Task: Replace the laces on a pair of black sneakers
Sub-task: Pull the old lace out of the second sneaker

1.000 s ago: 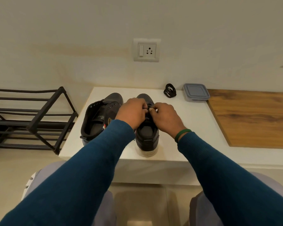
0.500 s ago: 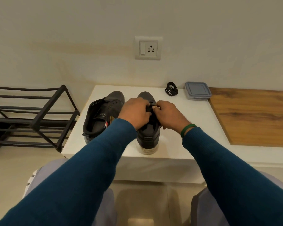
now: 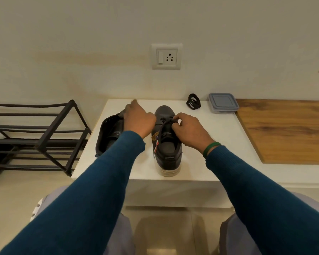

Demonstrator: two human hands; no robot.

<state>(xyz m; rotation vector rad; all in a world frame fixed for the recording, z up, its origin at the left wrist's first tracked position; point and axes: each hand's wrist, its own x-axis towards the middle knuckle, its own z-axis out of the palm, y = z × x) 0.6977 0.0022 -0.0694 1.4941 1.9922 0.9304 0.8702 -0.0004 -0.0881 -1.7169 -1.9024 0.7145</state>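
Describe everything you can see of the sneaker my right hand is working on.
The sneaker is black, with a matte-looking upper over a pale sole. It stands upright on the white table, heel toward the camera. A black lace trails loose down its left side, and the right hand pinches it above the tongue.

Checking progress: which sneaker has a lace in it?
The right sneaker, standing upright, where the right hand pinches a black lace; the left sneaker shows none.
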